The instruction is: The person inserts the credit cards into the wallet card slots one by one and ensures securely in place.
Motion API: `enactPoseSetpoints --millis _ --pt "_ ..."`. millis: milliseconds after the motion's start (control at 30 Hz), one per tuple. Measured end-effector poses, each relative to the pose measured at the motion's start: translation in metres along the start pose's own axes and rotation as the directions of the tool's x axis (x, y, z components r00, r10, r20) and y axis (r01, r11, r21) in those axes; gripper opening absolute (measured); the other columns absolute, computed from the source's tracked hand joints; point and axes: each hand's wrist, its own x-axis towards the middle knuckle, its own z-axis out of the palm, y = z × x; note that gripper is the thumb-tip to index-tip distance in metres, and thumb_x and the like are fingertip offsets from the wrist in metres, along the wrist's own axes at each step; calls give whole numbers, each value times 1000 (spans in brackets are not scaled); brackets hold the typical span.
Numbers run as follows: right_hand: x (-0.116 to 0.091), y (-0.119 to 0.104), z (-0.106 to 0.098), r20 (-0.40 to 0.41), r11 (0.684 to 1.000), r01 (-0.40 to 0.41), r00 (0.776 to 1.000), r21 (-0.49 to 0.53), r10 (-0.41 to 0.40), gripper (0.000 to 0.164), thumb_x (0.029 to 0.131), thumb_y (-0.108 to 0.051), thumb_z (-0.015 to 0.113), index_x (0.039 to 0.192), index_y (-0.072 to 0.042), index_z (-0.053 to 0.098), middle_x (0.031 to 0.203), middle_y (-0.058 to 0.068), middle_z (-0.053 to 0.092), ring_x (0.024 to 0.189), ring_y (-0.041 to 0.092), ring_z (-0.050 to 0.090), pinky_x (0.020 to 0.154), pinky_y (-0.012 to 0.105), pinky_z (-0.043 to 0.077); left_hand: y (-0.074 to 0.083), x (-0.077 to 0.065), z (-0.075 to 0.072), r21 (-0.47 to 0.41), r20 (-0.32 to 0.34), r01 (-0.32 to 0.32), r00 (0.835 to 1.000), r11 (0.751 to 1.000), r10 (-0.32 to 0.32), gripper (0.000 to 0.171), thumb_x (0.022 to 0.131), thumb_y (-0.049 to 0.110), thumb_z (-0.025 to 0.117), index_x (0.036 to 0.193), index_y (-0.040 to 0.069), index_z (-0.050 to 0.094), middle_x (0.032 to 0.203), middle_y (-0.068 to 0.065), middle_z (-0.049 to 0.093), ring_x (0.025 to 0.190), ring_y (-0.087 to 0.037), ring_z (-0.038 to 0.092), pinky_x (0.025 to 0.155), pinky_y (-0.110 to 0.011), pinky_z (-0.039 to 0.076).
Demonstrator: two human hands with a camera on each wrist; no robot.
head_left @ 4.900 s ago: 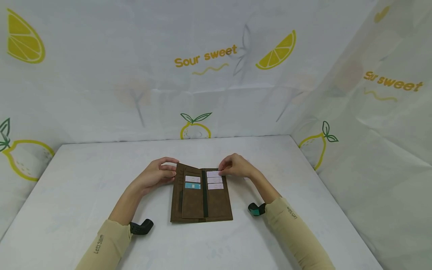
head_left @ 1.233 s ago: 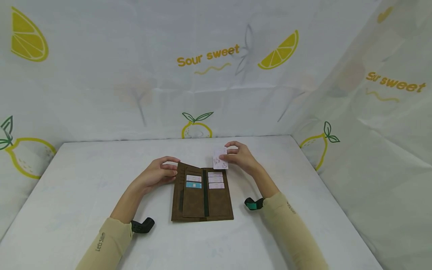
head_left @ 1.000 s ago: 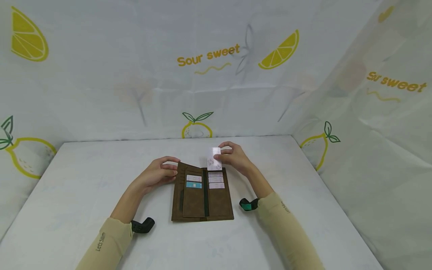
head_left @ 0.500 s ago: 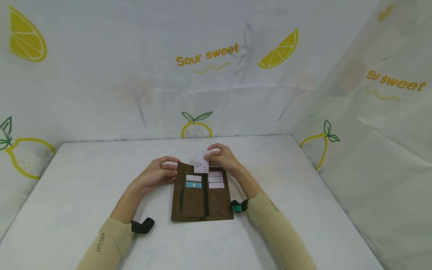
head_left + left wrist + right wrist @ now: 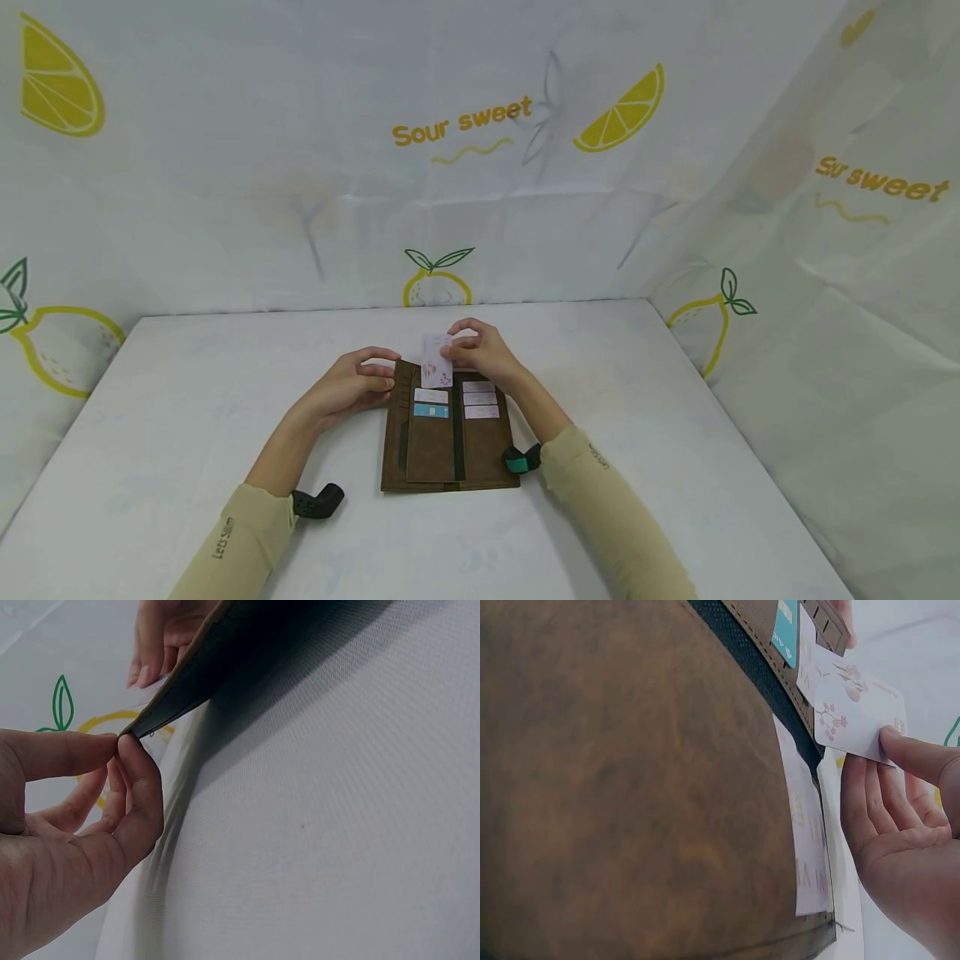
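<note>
A brown wallet point(image 5: 429, 450) lies unfolded on the white table, its left cover raised a little. My left hand point(image 5: 347, 387) pinches the upper left corner of that cover between thumb and forefinger, as the left wrist view shows at the wallet's edge point(image 5: 174, 682). Between thumb and fingers, my right hand point(image 5: 483, 354) holds a pale card point(image 5: 436, 361) with a pink floral print point(image 5: 855, 705). The card's lower end overlaps the top of the wallet's inner left flap. A white card and a blue card point(image 5: 431, 411) sit in that flap's slots; several pale cards point(image 5: 480, 399) fill the right side.
The white table point(image 5: 225, 400) meets a lemon-printed cloth backdrop point(image 5: 337, 167) at its far edge. A black wrist device point(image 5: 318, 502) sits by the left sleeve. Another, with a green patch point(image 5: 521, 460), is above the wallet's right edge in the head view.
My right hand has drawn a pale card from the wallet's right side, then carried it left to the top of the inner left flap. My left hand keeps its grip on the cover.
</note>
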Motion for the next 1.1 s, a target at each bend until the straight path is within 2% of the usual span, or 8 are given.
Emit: enactPoseSetpoints --millis 400,667,967,1100 --pt "2 -5 10 7 1000 -26 1000 -6 26 30 101 -5 76 127 -5 60 113 22 80 87 14 75 82 28 66 0 1 0 7 -3 4 1000 1000 -4 48 105 -1 59 152 0 49 115 -5 61 94 -10 65 84 -22 62" --pt "2 -2 11 8 997 -68 998 -41 69 29 100 -7 76 124 -6 59 95 7 79 83 12 74 81 29 67 0 1 0 4 -4 3 1000 1000 -3 47 105 -1 59 152 0 49 113 -4 61 92 -9 65 83 -22 62" --pt "-3 0 6 36 989 -13 999 -144 18 27 101 -7 75 123 -3 59 104 19 81 81 13 78 83 34 69 1 1 1 1 -6 6 1000 1000 -6 50 104 -2 62 152 -1 49 116 -5 60 93 -9 65 83 -22 62" --pt "-5 0 3 64 985 12 998 -170 -1 28 100 -6 76 123 0 60 104 20 80 81 12 78 84 35 69 1 1 1 5 -7 7 1000 1000 -7 50 103 -2 62 152 -1 49 117 -5 60 94 -9 64 83 -22 62"
